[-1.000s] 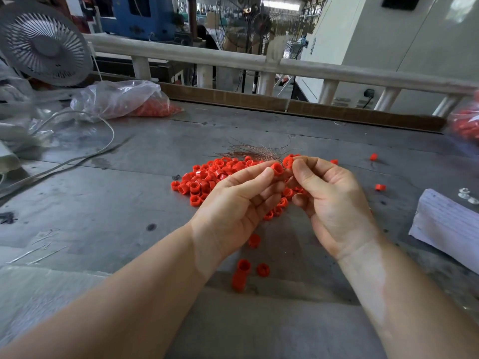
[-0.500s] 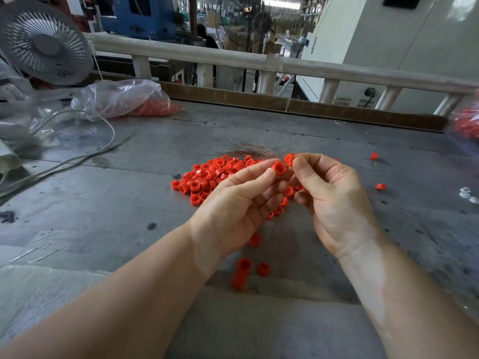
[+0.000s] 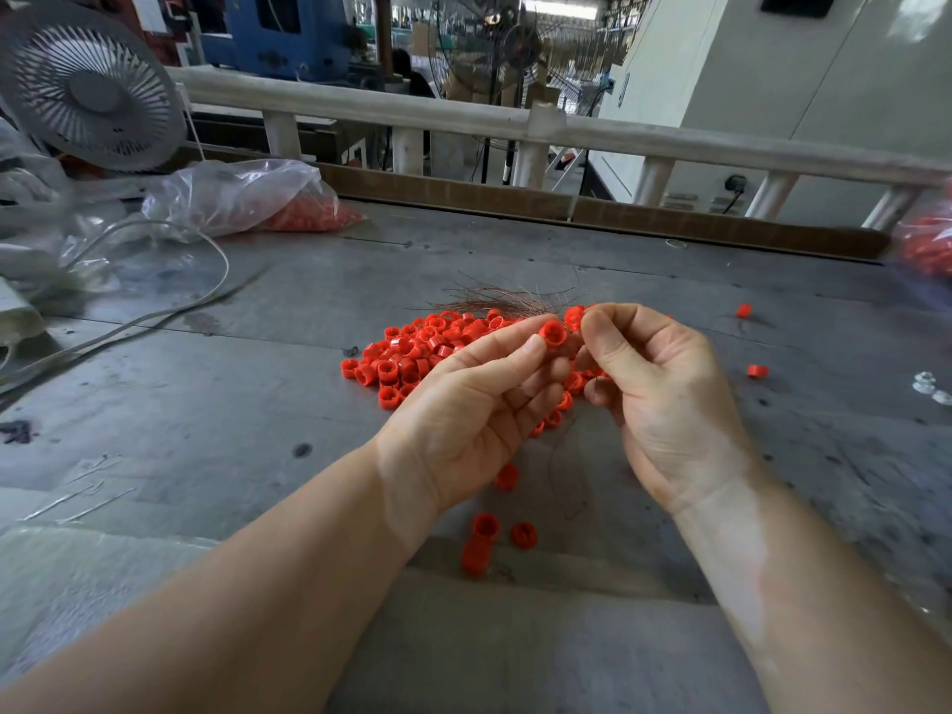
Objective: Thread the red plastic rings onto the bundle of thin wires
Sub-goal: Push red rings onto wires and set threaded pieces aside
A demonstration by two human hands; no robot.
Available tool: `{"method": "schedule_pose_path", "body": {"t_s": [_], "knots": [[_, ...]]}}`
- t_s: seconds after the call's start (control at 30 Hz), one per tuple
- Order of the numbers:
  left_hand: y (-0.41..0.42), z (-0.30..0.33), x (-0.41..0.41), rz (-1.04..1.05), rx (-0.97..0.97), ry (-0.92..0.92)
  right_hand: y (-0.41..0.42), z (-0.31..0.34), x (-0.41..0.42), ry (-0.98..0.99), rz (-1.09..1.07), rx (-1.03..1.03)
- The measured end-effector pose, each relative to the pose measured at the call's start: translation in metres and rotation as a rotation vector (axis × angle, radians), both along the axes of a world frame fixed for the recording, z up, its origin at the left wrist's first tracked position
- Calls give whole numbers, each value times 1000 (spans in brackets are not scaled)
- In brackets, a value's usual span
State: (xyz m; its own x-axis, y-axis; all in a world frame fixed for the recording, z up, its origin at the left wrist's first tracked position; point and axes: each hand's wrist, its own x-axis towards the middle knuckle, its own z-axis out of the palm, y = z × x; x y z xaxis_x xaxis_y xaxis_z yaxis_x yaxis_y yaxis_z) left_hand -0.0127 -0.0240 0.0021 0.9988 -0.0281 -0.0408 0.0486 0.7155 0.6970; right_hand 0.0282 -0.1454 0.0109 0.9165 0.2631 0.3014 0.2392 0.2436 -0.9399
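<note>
A heap of red plastic rings (image 3: pixel 412 347) lies on the grey table (image 3: pixel 206 404), just beyond my hands. My left hand (image 3: pixel 474 409) pinches one red ring (image 3: pixel 552 333) between thumb and fingertips. My right hand (image 3: pixel 654 389) is close beside it with fingers curled; its thumb and forefinger pinch another red ring (image 3: pixel 573 317) and a thin wire, whose tail (image 3: pixel 559 466) hangs down between the wrists. The brown bundle of thin wires (image 3: pixel 505 297) fans out on the table just behind the fingertips.
Three loose rings (image 3: pixel 487 538) lie near my wrists, two more (image 3: pixel 757 371) to the right. A plastic bag of rings (image 3: pixel 247 198) and a fan (image 3: pixel 87 90) stand at the back left. A white cable (image 3: pixel 154 311) crosses the left side. A railing (image 3: pixel 515 121) edges the table.
The white paper sheet at the right edge has gone from view. My hands have stayed together above the heap, the ring in my left fingers shifting slightly toward the right hand.
</note>
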Motion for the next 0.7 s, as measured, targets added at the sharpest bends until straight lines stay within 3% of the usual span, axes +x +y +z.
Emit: {"method": "schedule_pose_path", "body": {"t_s": [0.7], "knots": [[1,-1,1,-7,-10,-4,0,-1,0,-41,5,-8]]}}
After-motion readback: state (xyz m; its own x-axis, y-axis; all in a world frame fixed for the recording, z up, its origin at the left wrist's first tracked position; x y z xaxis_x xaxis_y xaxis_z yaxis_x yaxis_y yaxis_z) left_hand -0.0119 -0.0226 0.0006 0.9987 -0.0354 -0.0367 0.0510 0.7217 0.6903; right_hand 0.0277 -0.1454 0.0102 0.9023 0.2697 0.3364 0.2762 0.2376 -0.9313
